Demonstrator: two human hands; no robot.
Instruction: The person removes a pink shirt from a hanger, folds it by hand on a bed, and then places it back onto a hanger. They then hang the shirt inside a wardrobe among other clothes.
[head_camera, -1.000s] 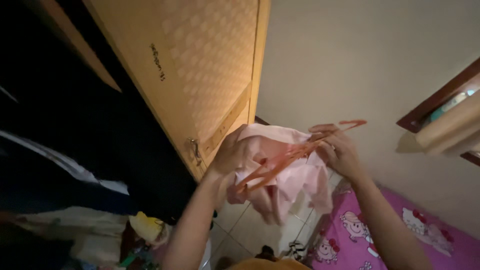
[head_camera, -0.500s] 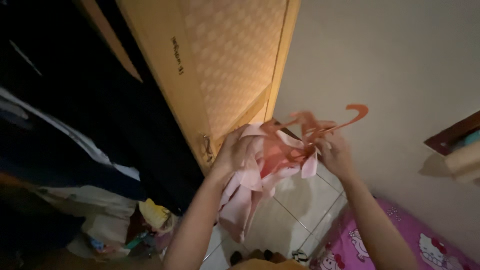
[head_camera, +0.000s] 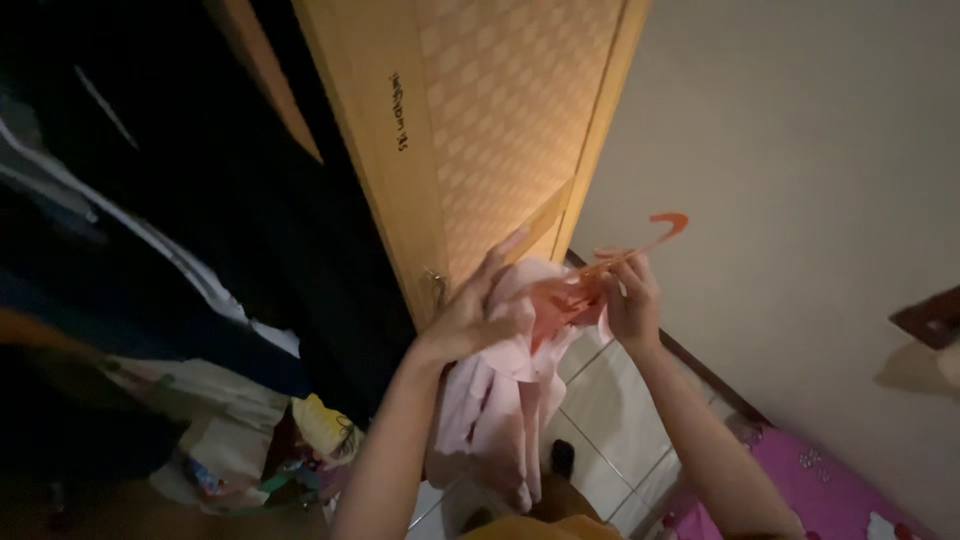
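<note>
Your left hand (head_camera: 470, 315) clutches the pink garment (head_camera: 500, 400) beside the wardrobe door (head_camera: 480, 130) edge; your right hand (head_camera: 628, 300) fingers pinch the orange hanger (head_camera: 640, 245), open wall (head_camera: 800, 180) beyond.

A short line of dark handwritten marking (head_camera: 400, 112) ran slantwise down the pale wooden edge of the open wardrobe door (head_camera: 500, 130), at about eleven o'clock from the middle of the view. It was small, black and too blurred to make out. No packages, printed signs or screens showed anywhere in the dim room.
</note>
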